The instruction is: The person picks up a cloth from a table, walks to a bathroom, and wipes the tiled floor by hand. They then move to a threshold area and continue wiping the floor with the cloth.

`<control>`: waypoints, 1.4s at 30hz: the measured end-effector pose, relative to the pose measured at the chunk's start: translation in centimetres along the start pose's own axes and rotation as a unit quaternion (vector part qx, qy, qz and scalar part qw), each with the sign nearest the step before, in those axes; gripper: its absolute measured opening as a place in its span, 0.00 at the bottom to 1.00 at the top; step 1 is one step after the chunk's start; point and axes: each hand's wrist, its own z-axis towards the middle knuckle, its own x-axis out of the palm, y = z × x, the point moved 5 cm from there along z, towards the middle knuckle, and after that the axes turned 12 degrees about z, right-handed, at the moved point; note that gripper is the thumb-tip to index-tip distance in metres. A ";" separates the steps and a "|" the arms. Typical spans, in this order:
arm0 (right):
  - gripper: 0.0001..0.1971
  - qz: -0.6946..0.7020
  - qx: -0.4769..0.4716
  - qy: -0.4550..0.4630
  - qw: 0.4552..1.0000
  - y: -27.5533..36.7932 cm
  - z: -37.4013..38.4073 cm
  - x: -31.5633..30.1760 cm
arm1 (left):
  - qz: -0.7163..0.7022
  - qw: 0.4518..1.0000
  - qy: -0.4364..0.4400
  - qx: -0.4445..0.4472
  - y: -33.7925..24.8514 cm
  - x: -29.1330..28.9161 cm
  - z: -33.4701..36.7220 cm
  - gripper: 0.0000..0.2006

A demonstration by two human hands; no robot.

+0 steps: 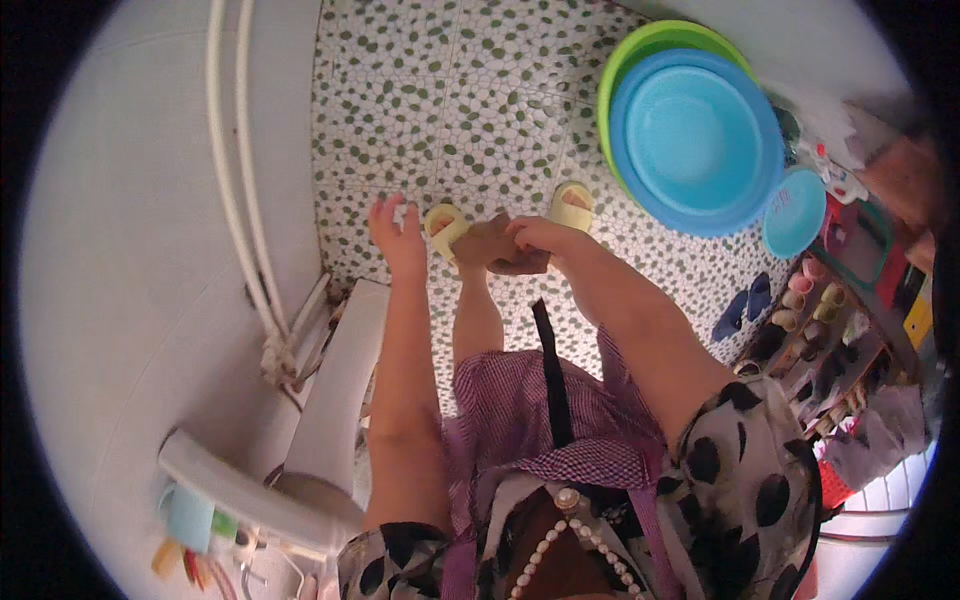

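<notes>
My right hand point(543, 238) is closed on a brown cloth point(488, 245), which hangs in front of my legs, above the floor. To the left, my left hand point(397, 232) is raised with its fingers apart and nothing in it. It is nearest the left one of the yellow slippers point(441, 217) on my feet, without touching it. A purple checked apron point(520, 390) covers my front, and a black strap point(552, 370) hangs down over it.
Stacked blue and green basins point(700, 140) stand at the far right, beside a small light-blue basin point(795, 213). Dark blue slippers point(742, 307) lie near a shoe rack point(810, 340). White pipes point(245, 190) run along the left wall, above a white fixture point(345, 400). Patterned tiles point(450, 120) cover the floor.
</notes>
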 end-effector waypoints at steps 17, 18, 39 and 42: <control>0.27 0.571 -0.338 -0.159 0.731 -31.2 -47.5 -16.9 | 0.069 0.926 0.268 0.257 -21.3 13.5 -29.0 0.13; 0.27 0.611 -0.340 -0.155 0.698 -32.6 -48.2 -16.5 | 0.067 0.905 0.290 0.305 -21.9 16.0 -30.7 0.13; 0.26 0.759 -0.525 -0.040 0.384 -59.7 -67.1 -27.6 | 0.130 0.495 0.646 0.566 -28.3 43.2 -93.7 0.36; 0.23 0.768 -0.553 -0.082 0.312 -64.3 -73.9 -30.8 | 0.083 0.489 0.788 0.364 -32.0 45.0 -104.4 0.36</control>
